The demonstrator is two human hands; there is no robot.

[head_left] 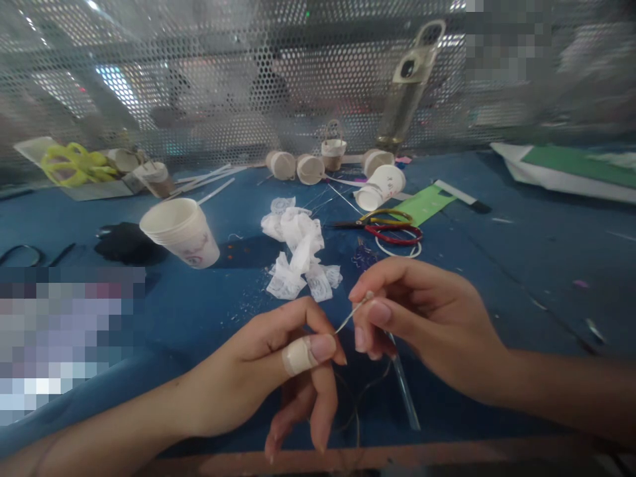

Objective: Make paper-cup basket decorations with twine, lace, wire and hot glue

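A thin pale string [350,317] runs between my two hands above the front of the blue table. My left hand [293,361], with a bandage [299,356] round its thumb, pinches one part between thumb and index finger. Thumb and index finger of my right hand [422,324] close on the other part, where a small knot or lump shows. A loose length of the string hangs in a loop below the hands. Below my right hand a clear thin stick [406,391] slants down; whether the hand holds it, I cannot tell. Crumpled white lace ribbon [298,245] lies just beyond.
Stacked paper cups [181,232] stand at left. Red-and-yellow-handled scissors [382,225] lie behind my right hand, near a green card [422,207]. Small cup baskets [334,156], a tall bottle [405,93] and a mesh panel [223,86] are at the back. Yellow scissors [74,165] rest far left.
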